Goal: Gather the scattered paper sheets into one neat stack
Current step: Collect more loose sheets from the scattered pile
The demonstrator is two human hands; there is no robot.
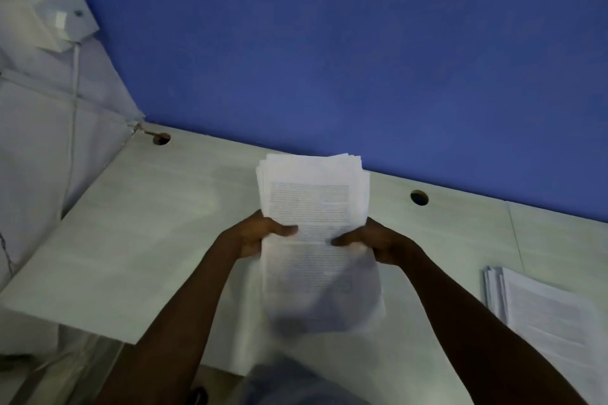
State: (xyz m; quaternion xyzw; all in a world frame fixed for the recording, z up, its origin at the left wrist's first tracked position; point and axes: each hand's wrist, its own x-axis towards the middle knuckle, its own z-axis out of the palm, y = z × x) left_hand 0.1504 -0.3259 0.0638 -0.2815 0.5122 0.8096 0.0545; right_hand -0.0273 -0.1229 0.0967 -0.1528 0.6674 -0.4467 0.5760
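While gripping from both sides, left hand (263, 233) clamps left edge of printed paper bundle (312, 207), thumb laid across the front page, fingers wrapped behind and out of sight. Right hand (371, 240) mirrors it on the right edge, thumb on the front, fingers curled round the back. Both hands closed on the sheets, neither slack. Bundle held up off the desk, roughly centre of view, tilted toward the camera with text side facing up. Top edges fanned and uneven, several sheet corners offset from one another, so not squared. Lower part of bundle blurred, bottom edge hard to read; cannot tell whether it touches the desk. Forearms run in from the bottom corners and converge on the bundle. Below and around: pale white desk (148, 223) with two round cable holes, one near the far left corner (161, 138), one to the right of the bundle (419, 198). Second pile of printed sheets (543, 316) lying flat on the desk at lower right, well apart from the held bundle, edges also slightly staggered. Behind the desk, blue wall (329, 43). Upper left, white box fixture (62, 23) with a cable dropping from it.
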